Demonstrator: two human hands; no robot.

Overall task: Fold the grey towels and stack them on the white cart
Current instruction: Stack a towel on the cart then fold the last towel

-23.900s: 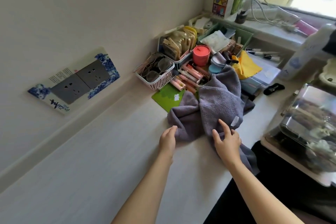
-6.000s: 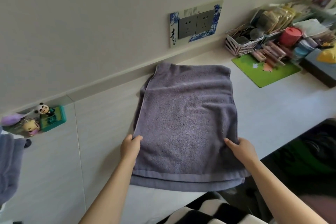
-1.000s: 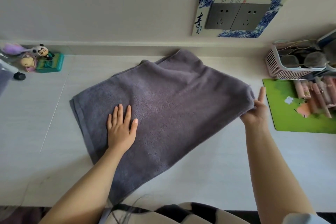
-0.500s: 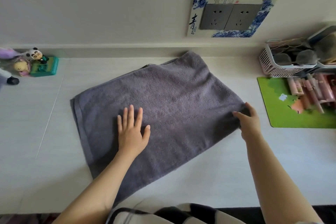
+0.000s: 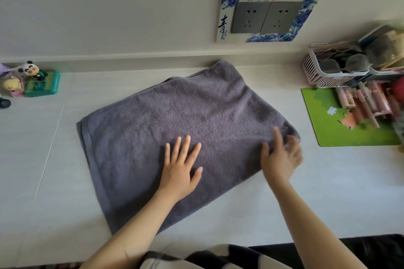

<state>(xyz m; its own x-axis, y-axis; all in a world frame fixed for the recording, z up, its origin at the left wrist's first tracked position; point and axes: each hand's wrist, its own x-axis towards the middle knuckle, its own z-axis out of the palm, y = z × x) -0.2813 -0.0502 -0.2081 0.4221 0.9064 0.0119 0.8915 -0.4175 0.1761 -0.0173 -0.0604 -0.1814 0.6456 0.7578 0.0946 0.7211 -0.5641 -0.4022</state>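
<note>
The grey terry towel (image 5: 185, 124), folded into a rough rectangle, lay flat and skewed on the pale countertop (image 5: 328, 192), its far corner almost against the wall ledge. The left hand (image 5: 180, 170) rested palm down near the towel's middle, fingers straight and spread, pressing the cloth and holding nothing. The right hand (image 5: 282, 157) lay on the towel's right corner, blurred; its fingers looked extended over the cloth, and whether they pinched the edge could not be told. To the right, apart from the towel, sat a green mat (image 5: 341, 120) and a pink slotted plastic basket (image 5: 321, 74). Small cartoon figurines (image 5: 28, 78) stood far left by the wall
</note>
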